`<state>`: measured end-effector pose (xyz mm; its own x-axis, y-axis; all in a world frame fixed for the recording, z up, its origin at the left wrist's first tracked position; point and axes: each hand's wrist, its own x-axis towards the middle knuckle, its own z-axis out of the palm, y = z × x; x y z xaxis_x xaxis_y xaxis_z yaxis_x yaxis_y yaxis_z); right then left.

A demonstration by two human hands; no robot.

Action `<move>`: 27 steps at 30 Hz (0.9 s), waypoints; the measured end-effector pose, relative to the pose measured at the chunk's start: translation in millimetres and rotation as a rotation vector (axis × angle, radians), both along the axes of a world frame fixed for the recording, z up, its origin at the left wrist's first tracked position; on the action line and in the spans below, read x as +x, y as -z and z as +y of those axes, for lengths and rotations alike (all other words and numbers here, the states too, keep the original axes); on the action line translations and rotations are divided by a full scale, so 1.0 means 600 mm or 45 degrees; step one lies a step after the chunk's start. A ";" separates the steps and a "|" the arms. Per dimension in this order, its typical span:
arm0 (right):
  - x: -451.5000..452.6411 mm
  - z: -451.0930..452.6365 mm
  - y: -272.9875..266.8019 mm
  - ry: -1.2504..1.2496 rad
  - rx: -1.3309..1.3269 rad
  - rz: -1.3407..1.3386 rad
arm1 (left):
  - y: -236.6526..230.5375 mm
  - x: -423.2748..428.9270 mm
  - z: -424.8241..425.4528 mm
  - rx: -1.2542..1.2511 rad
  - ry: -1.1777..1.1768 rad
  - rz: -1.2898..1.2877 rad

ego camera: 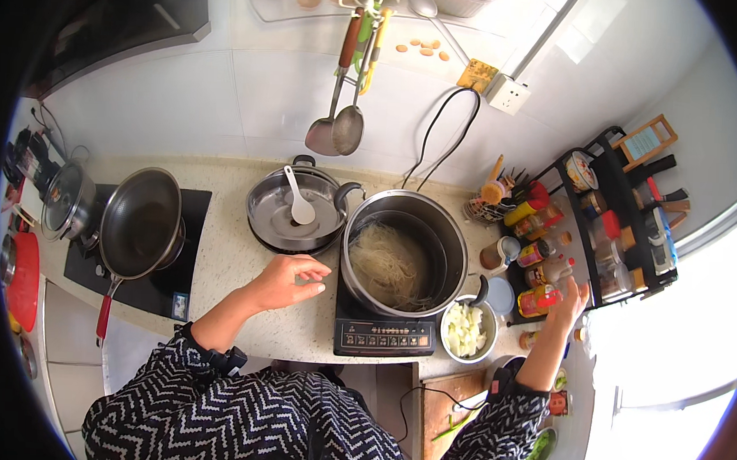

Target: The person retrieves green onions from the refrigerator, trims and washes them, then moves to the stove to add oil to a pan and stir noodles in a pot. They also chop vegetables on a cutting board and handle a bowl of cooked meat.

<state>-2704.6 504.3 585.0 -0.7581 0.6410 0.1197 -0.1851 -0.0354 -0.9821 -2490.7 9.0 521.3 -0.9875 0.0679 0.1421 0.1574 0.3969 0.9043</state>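
Observation:
My left hand (293, 281) hovers above the counter, left of the big steel pot, fingers bent apart, holding nothing. My right hand (570, 300) is at the row of condiment bottles, beside a jar with a red handle or cap (533, 301); whether it grips anything cannot be told. The steel pot (458, 229) stands on a black induction cooker (384, 341) and holds thin pale noodles (384, 261) in water. Left of it, a white rice spoon (301, 210) lies in a steel lidded pan or basin (264, 216). A bowl of chopped pale vegetable (464, 330) stands right of the cooker.
At left, a frying pan (142, 220) sits on a black hob (185, 271). A ladle (348, 130) and a turner (321, 135) hang on the wall. A black rack (584, 239) stands at right. Below are a wooden cutting board (437, 412) and a bowl of chopped greens (539, 448).

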 end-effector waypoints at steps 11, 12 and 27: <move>0.484 -0.451 -0.010 -0.914 0.914 0.058 | 0.055 0.086 -0.060 0.184 0.226 -0.022; 0.519 -0.467 0.007 -0.962 0.786 0.001 | 0.054 0.096 -0.049 0.184 0.254 -0.030; 0.638 -0.308 -0.002 -1.118 0.822 -0.045 | -0.015 0.163 0.142 0.060 0.364 0.056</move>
